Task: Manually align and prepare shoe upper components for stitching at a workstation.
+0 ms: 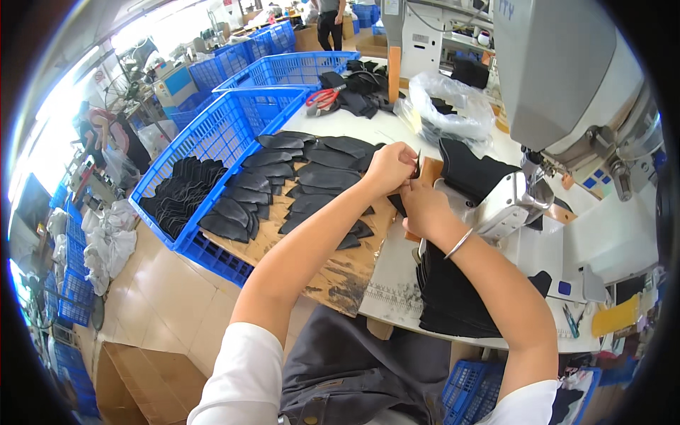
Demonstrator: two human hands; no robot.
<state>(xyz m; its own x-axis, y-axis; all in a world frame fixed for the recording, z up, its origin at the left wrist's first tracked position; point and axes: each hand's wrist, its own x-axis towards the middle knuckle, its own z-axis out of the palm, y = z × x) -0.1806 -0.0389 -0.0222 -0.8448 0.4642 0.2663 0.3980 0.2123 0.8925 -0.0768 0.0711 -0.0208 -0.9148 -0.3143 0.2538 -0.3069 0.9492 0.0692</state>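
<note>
My left hand point(392, 168) and my right hand point(426, 208) meet at the centre, beside the sewing machine point(513, 202). Pinched between the fingers of both is a black leather piece point(418, 166), mostly hidden by them. A silver bangle circles my right wrist. To the left of my hands, overlapping rows of curved black leather pieces point(331, 159) lie on a brown board point(340, 281). A black fabric panel point(471, 170) rests against the machine's bed, and a stack of black panels point(457, 301) lies under my right forearm.
A blue crate point(227, 134) with stacked black pieces stands left of the board; another blue crate point(283, 71) is behind. Red-handled pliers point(324, 99), a clear plastic bag point(453, 106) and tweezers point(571, 322) lie on the table. A cardboard box point(152, 382) sits on the floor.
</note>
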